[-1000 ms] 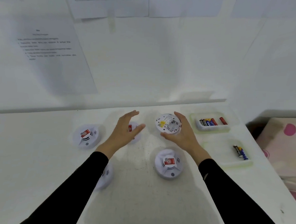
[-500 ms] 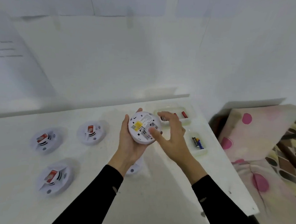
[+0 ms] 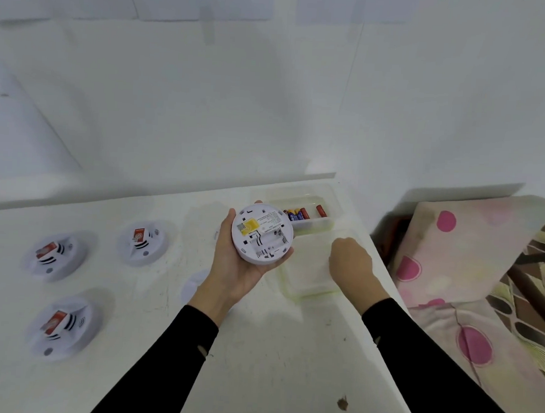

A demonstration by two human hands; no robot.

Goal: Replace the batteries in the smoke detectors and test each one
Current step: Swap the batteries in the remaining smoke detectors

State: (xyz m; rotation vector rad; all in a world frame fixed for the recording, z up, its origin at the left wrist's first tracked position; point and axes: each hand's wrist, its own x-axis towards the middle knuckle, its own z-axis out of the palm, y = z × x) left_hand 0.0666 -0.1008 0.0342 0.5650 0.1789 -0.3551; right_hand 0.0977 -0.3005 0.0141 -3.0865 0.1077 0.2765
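My left hand (image 3: 230,269) grips a white round smoke detector (image 3: 263,234), held above the table with its back facing up. A yellow label and an open battery bay show on that back. My right hand (image 3: 350,262) reaches down into the near clear tray (image 3: 305,282), knuckles up, with the fingertips hidden. The far clear tray (image 3: 319,224) holds several batteries (image 3: 296,214). Three more detectors lie face up on the left: one at the back (image 3: 141,242), one at the far left (image 3: 54,256) and one near me (image 3: 63,325).
Another white round piece (image 3: 192,285) lies partly hidden behind my left wrist. The white table (image 3: 273,348) ends at its right edge just beyond the trays. A cushion with pink dots (image 3: 470,264) lies past that edge. Papers hang on the wall behind.
The detector passed from my right hand to my left and was turned back up. My right hand left it and dropped into the near tray. The view swung to the right.
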